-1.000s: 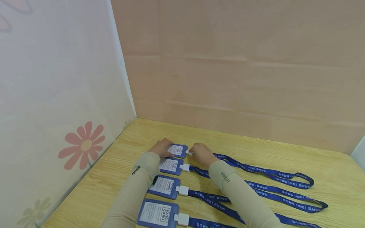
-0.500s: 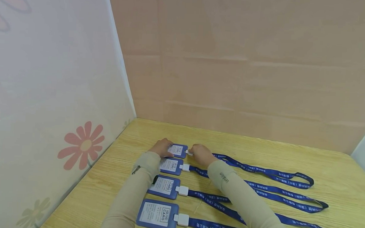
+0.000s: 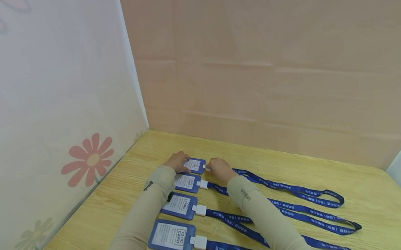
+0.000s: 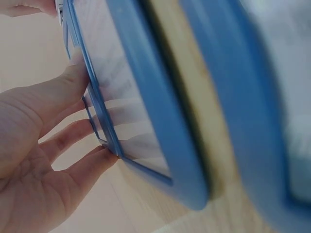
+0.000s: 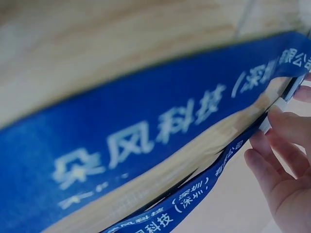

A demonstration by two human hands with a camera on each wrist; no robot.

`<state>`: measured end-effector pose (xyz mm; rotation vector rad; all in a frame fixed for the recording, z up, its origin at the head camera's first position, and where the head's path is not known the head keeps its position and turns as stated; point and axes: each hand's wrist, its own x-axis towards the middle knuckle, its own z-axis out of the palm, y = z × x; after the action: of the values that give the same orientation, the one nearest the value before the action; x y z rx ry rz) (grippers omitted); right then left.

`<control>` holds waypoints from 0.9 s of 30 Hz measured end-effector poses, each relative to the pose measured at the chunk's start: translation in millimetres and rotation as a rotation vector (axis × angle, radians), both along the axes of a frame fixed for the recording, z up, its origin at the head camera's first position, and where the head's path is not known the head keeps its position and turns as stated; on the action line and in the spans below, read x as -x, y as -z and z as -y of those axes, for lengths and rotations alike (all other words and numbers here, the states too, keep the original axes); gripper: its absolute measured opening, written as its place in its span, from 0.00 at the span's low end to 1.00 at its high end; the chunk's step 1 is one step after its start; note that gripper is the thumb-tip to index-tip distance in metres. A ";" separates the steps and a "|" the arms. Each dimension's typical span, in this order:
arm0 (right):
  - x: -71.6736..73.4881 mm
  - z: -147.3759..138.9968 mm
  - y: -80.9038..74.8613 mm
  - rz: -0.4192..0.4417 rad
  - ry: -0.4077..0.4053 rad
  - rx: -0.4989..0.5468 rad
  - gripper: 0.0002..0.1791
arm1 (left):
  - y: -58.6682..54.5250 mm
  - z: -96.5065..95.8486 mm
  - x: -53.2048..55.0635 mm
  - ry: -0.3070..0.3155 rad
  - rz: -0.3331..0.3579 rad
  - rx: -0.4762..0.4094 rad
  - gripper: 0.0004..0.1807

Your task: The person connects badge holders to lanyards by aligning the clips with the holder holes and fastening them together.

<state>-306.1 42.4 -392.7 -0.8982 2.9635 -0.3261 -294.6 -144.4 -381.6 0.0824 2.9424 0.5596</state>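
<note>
At the far end of a row, my left hand [image 3: 176, 162] grips the left end of a blue ID badge holder [image 3: 194, 165]. Thumb and fingers meet its edge in the left wrist view, where the hand [image 4: 36, 126] shows its palm side. My right hand [image 3: 221, 170] pinches the white clip [image 3: 208, 168] that joins this holder to its lanyard [image 3: 288, 187]. The right fingers cover part of the clip. In the right wrist view, the thumb and fingers of that hand [image 5: 286, 165] close on the clip, with blue printed strap [image 5: 136, 131] running across the foreground.
Several more badge holders lie nearer me in a column, including a second [image 3: 187, 182], a third [image 3: 180, 205] and the nearest [image 3: 172, 237]. Their lanyards stretch right across the wooden table [image 3: 109, 207], partly under my right sleeve. A flowered wall covering [image 3: 93, 159] borders the left side.
Both hands keep their holds on the far badge holder and its clip. My right hand has shifted very slightly left, and the head view has drifted a little.
</note>
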 end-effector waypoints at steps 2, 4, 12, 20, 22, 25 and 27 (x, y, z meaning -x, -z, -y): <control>0.3 0.2 -0.6 0.003 -0.003 0.007 0.15 | -1.1 -0.3 -0.8 -0.006 0.001 -0.002 0.31; 0.1 0.2 -1.3 0.014 -0.001 0.020 0.15 | -1.5 -0.6 -0.8 -0.013 0.003 -0.002 0.31; -0.3 0.7 -3.2 0.049 0.018 0.026 0.16 | 0.8 -1.1 2.3 -0.025 0.013 -0.005 0.31; -1.3 0.4 -2.2 0.021 0.004 0.005 0.16 | 1.6 -4.0 1.0 -0.008 0.012 -0.006 0.31; -1.7 0.4 -2.3 0.025 0.002 -0.001 0.15 | 1.8 -5.3 0.2 -0.005 0.012 -0.009 0.31; -1.9 0.7 -3.0 0.025 0.007 -0.022 0.15 | 2.2 -6.5 1.1 -0.011 0.019 -0.018 0.31; -1.6 1.6 -3.4 0.017 0.009 -0.034 0.15 | 1.9 -6.2 2.4 -0.021 0.023 -0.021 0.31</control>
<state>-304.5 40.8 -389.2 -0.8749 2.9492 -0.2814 -297.1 -138.2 -383.5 0.0469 2.9187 0.5907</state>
